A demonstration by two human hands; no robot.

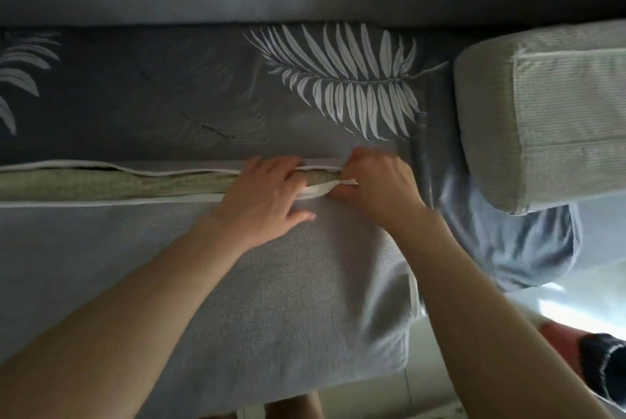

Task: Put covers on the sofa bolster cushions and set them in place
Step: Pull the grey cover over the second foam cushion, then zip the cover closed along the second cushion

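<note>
A long bolster cushion in a pale grey woven cover [271, 283] lies across the near half of the view, on a dark grey sofa seat printed with white fern leaves [169, 97]. Along the cover's far edge, a white-edged opening [135, 172] gapes from 9 o'clock to the centre, showing the greenish ribbed inner cushion [101, 183].

The left hand [267, 195] lies on the cover just at the opening, fingers reaching over the greenish inner and thumb spread flat on the grey cloth toward 3 o'clock. Just beside it, the right hand [376, 181] is curled tight, pinching the white edge strip [318, 189] of the opening; whether a zip pull sits in its fingers cannot be told.

At 2 o'clock a second, uncovered greenish ribbed cushion [548, 114] rests on a crumpled light blue cloth [501, 235]. At 4 o'clock, a dark slipper [606, 371] shows on the floor.
</note>
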